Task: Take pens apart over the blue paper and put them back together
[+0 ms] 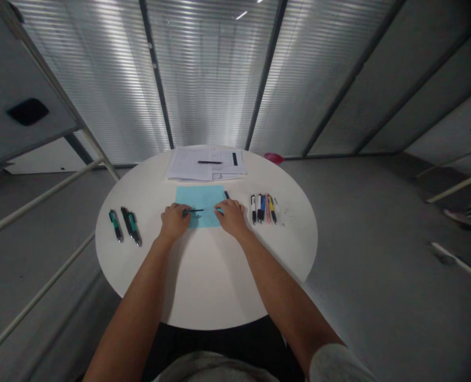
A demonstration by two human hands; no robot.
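Gripping the dark piece (196, 210) at the blue sheet's (199, 193) left edge, the left hand (174, 220) needs steadiness. The right hand's (232, 216) grip is unclear.

No readable text on the papers (187, 163) or pens (263, 208)

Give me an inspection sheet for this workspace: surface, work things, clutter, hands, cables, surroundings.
Surface: round white table, faint marks at right.
Work things: blue sheet flat; slim dark piece above it.
Clutter: green-and-black pens at left, row of mixed pens at right, papers with a dark pen at the far edge.
Hands: left hand grips the slim dark piece; right hand at the sheet's right side, grip unclear.
Cables: nothing seen on the table.
Surroundings: ribbed panels behind, pale rails at left.
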